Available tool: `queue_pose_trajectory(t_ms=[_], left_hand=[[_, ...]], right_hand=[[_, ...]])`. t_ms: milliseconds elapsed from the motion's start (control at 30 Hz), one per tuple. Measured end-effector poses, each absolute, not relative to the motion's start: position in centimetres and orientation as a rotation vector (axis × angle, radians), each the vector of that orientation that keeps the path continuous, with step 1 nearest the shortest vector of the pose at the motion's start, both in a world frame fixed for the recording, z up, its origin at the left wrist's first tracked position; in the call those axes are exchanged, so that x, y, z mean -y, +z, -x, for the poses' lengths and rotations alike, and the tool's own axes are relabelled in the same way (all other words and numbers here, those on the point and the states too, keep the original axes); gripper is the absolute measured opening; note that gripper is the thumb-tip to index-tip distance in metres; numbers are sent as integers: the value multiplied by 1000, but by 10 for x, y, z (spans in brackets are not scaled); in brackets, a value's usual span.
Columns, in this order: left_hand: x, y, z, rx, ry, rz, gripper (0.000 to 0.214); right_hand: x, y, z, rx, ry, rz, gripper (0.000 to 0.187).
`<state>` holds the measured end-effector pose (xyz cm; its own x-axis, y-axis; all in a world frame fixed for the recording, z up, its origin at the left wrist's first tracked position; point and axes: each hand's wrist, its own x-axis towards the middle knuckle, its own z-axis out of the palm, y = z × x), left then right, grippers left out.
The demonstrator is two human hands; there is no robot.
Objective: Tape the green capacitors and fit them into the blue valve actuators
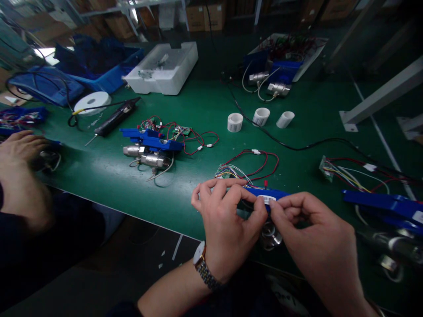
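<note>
A small white barcode label (267,200) lies against the side of a blue plastic housing (279,193) in front of me. My left hand (224,215), with a watch on its wrist, is closed with thumb and index finger at the label's left end. At the right end, the thumb and index finger of my right hand (313,229) pinch the label. Below the housing shows a metal fitting (271,238), partly covered by my hands. Behind it, red and white wires (264,152) run from a small circuit board, which my left fingers partly hide.
Label rolls (235,122) stand beyond my hands, crossed by a black cable (287,147). Similar blue units lie left (148,140) and right (386,204). An electric screwdriver (117,118), foam block (165,66) and blue bin (109,75) are farther left. A co-worker's hand (24,149) works at far left.
</note>
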<state>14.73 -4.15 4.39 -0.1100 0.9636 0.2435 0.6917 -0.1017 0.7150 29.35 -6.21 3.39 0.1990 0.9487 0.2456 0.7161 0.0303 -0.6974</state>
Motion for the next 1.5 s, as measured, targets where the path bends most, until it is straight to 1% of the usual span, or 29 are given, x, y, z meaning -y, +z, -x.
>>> queue_pose_trajectory(t_ms=[233,300,367,467,567,700,800,867,933,1033,1100,1167,1233,1267,1333,1367,1400,1433,1467,1500], left_hand=[[41,44,-149,-1833,1051,-1844,17],[42,44,-149,-1814,1054,-1841,18],[44,42,-147,-1790,1064,-1797,19],[45,40,-143,-1723,1059,-1704,23],[43,36,-139,-1611,1068,-1649,21],[41,30,-135,-1486,1136,-1555,21],[41,23,-128,-1414,1173,-1448,19],[44,19,-122,-1360,1199,-1327,22],[48,16,-114,-1337,1227,-1162,30],[57,13,-107,-1386,1254,-976,44],[62,9,-105,-1449,1273,-976,45],[64,4,-105,-1503,1290,-1032,39],[65,-1,-106,-1527,1290,-1079,32],[65,-3,-106,-1528,1285,-1091,30],[66,-7,-106,-1521,1286,-1107,29],[67,-8,-106,-1524,1299,-1116,30],[69,-10,-106,-1536,1320,-1128,32],[71,-11,-106,-1557,1344,-1146,33],[73,-13,-107,-1584,1368,-1175,35],[76,-14,-108,-1610,1391,-1225,37]], right_hand=[[62,36,-293,1593,361,1777,29],[63,34,-295,1582,370,1798,32],[63,28,-298,1528,426,1829,40],[60,20,-304,1384,648,1820,50],[56,17,-311,1234,960,1688,51],[57,21,-320,1178,1174,1513,57],[67,21,-320,1256,1234,1436,52],[76,19,-314,1304,1195,1408,48],[83,19,-305,1364,1155,1382,46],[90,23,-294,1458,1218,1296,46],[94,27,-293,1504,1299,1233,47],[100,30,-300,1562,1316,1217,48],[107,31,-316,1643,1179,1240,40],[112,30,-327,1665,1029,1264,32],[122,25,-354,1576,609,1329,16],[127,21,-368,1447,384,1361,12],[132,16,-383,1291,185,1406,18],[136,9,-397,1144,52,1458,29],[139,2,-410,1046,-21,1520,42],[141,-5,-421,1026,-25,1611,51]])
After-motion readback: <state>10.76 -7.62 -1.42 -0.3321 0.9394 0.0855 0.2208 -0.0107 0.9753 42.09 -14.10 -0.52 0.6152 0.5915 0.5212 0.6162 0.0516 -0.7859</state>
